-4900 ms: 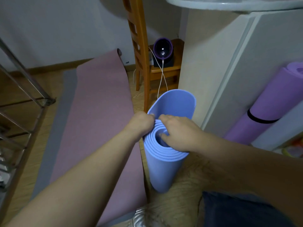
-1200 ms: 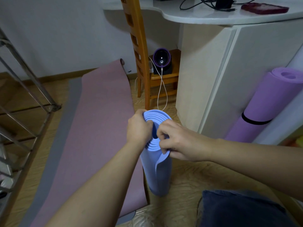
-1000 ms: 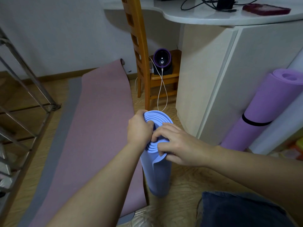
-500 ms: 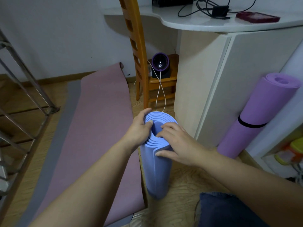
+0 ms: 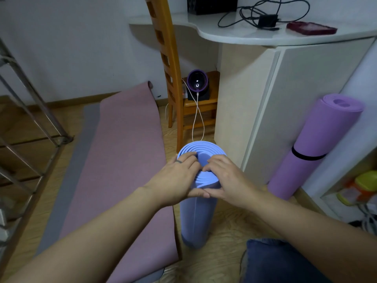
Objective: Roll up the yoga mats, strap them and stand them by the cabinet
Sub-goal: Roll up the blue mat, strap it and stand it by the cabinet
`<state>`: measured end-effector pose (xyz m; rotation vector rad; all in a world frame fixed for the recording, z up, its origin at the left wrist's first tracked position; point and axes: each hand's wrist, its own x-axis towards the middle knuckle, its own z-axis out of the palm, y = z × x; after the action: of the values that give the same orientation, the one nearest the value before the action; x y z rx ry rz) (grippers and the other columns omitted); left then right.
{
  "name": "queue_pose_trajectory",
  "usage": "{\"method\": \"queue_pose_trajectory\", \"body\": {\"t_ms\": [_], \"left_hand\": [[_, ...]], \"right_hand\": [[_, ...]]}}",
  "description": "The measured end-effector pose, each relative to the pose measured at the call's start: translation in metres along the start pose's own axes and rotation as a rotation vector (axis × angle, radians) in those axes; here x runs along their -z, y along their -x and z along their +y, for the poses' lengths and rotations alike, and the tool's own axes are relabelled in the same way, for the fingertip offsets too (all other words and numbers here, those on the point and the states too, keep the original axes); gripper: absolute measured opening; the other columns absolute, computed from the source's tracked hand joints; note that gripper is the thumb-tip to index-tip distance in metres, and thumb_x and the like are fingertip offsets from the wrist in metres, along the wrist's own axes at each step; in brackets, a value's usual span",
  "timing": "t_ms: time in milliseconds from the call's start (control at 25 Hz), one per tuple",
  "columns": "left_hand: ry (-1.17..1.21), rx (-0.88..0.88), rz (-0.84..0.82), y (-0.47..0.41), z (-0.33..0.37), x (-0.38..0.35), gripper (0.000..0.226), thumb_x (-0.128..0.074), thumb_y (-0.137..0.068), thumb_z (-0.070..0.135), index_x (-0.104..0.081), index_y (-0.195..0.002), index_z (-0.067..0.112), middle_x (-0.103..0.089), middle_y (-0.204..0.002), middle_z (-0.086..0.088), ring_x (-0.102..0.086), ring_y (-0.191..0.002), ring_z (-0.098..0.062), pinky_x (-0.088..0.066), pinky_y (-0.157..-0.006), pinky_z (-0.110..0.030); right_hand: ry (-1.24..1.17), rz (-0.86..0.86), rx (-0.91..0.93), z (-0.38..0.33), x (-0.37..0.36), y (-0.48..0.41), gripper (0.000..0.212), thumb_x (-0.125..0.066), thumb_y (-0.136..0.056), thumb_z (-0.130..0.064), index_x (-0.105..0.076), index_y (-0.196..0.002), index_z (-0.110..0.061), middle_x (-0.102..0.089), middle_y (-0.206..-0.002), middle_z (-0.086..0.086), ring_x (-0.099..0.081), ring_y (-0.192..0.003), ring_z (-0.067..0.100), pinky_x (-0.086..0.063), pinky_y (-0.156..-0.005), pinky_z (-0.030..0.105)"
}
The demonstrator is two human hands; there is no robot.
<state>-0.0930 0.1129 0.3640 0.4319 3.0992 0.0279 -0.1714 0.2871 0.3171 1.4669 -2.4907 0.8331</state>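
A rolled blue yoga mat (image 5: 195, 219) stands upright on the wooden floor in front of me, with no strap visible on it. My left hand (image 5: 177, 178) and my right hand (image 5: 226, 178) both clasp its top end, fingers over the spiral and thumbs meeting at the near side. A purple rolled mat (image 5: 318, 148) with a black strap (image 5: 308, 157) leans against the white cabinet (image 5: 306, 103) on the right. A pink mat (image 5: 122, 160) lies flat on a grey mat (image 5: 75, 160) to the left.
A wooden chair (image 5: 173, 78) stands behind the blue mat, with a purple speaker (image 5: 197, 81) and white cable on its seat. A metal rack (image 5: 26, 123) lines the left side. Cables and a red phone case lie on the white counter (image 5: 265, 31). My knee in blue shorts (image 5: 275, 260) is at lower right.
The loose outer flap of the blue mat has been wound in tighter. Both hands have shifted from the roll's inner edges to clasping its whole top. The view has tilted up.
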Motion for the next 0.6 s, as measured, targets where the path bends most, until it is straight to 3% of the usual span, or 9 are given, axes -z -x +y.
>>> {"method": "queue_pose_trajectory", "body": {"t_ms": [80, 200, 360, 480, 600], "left_hand": [[-0.042, -0.048, -0.049, -0.003, 0.003, 0.003, 0.077, -0.036, -0.080, 0.070, -0.047, -0.128, 0.010, -0.044, -0.135, -0.005, -0.021, -0.142, -0.019, -0.029, -0.112, -0.037], [-0.027, -0.109, -0.050, -0.006, 0.014, 0.009, 0.072, -0.030, -0.082, 0.069, -0.050, -0.122, 0.013, -0.047, -0.124, -0.002, -0.038, -0.125, -0.018, -0.039, -0.097, -0.033], [-0.019, -0.273, 0.201, -0.024, 0.037, 0.041, 0.076, -0.023, -0.083, 0.074, -0.059, -0.106, 0.010, -0.057, -0.102, -0.005, -0.054, -0.099, -0.024, -0.047, -0.077, -0.037], [-0.011, -0.346, 0.299, -0.054, 0.068, 0.088, 0.075, -0.027, -0.081, 0.072, -0.060, -0.108, 0.010, -0.058, -0.100, -0.006, -0.055, -0.094, -0.027, -0.048, -0.073, -0.039], [0.016, -0.381, 0.386, -0.090, 0.106, 0.142, 0.091, -0.016, -0.072, 0.086, -0.057, -0.111, 0.014, -0.058, -0.104, -0.004, -0.054, -0.100, -0.025, -0.048, -0.078, -0.039]], "right_hand": [[-0.053, -0.039, -0.059, 0.000, 0.007, 0.005, 0.050, -0.070, -0.070, -0.055, -0.051, -0.100, -0.019, -0.047, -0.102, -0.006, -0.045, -0.097, 0.012, -0.046, -0.087, 0.032], [-0.050, -0.070, -0.061, -0.007, 0.025, 0.014, 0.050, -0.063, -0.066, -0.061, -0.039, -0.095, -0.028, -0.039, -0.099, -0.010, -0.045, -0.094, 0.013, -0.047, -0.084, 0.035], [-0.003, 0.059, -0.027, -0.009, 0.080, 0.023, 0.052, -0.070, -0.068, -0.054, -0.049, -0.096, -0.016, -0.040, -0.096, -0.009, -0.040, -0.092, 0.006, -0.041, -0.081, 0.026], [0.112, 0.144, -0.015, -0.009, 0.148, 0.033, 0.055, -0.084, -0.065, -0.039, -0.054, -0.099, -0.009, -0.047, -0.097, -0.004, -0.040, -0.096, 0.007, -0.035, -0.084, 0.018], [0.245, 0.241, -0.056, -0.012, 0.219, 0.048, 0.055, -0.082, -0.067, -0.039, -0.056, -0.104, -0.008, -0.056, -0.104, 0.004, -0.048, -0.103, 0.019, -0.037, -0.093, 0.023]]}}
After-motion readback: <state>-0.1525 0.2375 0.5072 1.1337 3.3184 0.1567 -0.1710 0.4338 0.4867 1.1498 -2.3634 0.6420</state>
